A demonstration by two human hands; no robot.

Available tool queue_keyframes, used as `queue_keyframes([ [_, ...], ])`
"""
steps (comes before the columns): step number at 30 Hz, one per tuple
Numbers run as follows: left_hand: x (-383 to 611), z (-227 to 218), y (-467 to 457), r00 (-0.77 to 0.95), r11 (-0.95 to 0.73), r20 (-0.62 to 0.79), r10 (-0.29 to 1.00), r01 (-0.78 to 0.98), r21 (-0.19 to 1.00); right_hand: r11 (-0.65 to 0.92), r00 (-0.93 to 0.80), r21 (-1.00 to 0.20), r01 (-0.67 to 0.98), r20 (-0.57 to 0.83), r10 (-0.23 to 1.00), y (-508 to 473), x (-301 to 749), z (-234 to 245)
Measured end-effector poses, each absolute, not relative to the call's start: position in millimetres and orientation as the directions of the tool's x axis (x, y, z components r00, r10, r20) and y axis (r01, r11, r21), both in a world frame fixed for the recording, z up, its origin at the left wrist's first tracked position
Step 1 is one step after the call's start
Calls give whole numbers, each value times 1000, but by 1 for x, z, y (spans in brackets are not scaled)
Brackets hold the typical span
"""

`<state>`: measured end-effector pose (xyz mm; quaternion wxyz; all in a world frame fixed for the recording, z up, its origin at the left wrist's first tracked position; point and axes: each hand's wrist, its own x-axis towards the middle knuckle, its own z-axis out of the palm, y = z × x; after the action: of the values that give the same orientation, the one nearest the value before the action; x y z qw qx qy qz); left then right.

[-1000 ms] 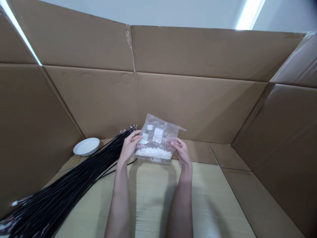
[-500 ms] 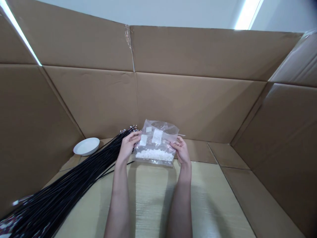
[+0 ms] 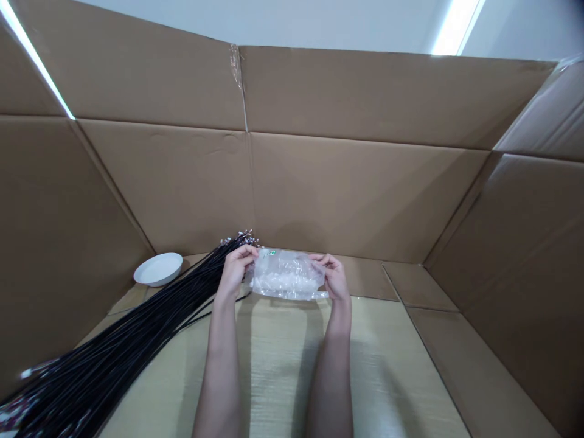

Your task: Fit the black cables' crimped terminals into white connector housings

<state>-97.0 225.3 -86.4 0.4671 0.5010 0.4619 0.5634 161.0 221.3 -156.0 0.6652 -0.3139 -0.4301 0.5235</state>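
A clear plastic bag with small white pieces gathered along its lower part is held up between my hands. Its top is folded over, and a small green mark shows near the upper left. My left hand pinches the bag's left edge. On the other side, my right hand grips the right edge with thumb and fingers. Just left of my left hand lies a thick bundle of black cables, with small white connectors at the far end.
A white shallow bowl sits at the back left, behind the cables. Tall cardboard walls enclose the back and both sides. The pale wooden tabletop lies under my forearms, with cardboard strips along its right and back edges.
The bag's upper part has folded down, so it looks shorter, and the white labels seen before no longer show. Both hands keep hold at nearly the same place.
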Motion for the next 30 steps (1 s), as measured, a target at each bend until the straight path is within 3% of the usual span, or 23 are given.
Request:
queue_keyframes([
  [19, -105, -68, 211, -18, -160, 161, 987, 48, 986, 251, 15, -933, -256, 256, 966, 214, 157, -132],
  [30, -106, -84, 224, -140, -227, 235, 962, 71, 971, 337, 203, -929, -155, 303, 931, 224, 150, -138],
])
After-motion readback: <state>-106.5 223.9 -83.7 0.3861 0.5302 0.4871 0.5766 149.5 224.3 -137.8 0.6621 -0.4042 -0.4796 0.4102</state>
